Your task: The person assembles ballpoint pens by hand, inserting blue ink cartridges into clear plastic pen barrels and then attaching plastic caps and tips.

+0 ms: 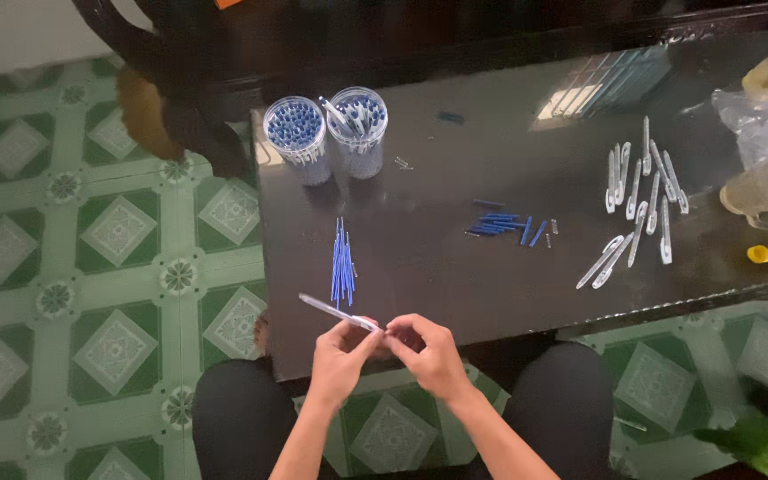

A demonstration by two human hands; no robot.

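My left hand (340, 357) pinches the near end of a clear pen barrel (335, 312) that points up and to the left over the table's front edge. My right hand (428, 352) meets it at the same end, fingertips closed on the barrel's tip. Just beyond the hands lies a tight bundle of thin blue ink refills (342, 265). Further right on the dark glossy table (420, 267) sits a small heap of short blue pen parts (502, 226).
Two clear round tubs (296, 138) (357, 129) of assembled blue-tipped pens stand at the table's back left. Several white pen caps (642, 200) are scattered at the right, beside plastic bags and a yellow bottle cap (758, 254). Green patterned floor tiles lie left and below.
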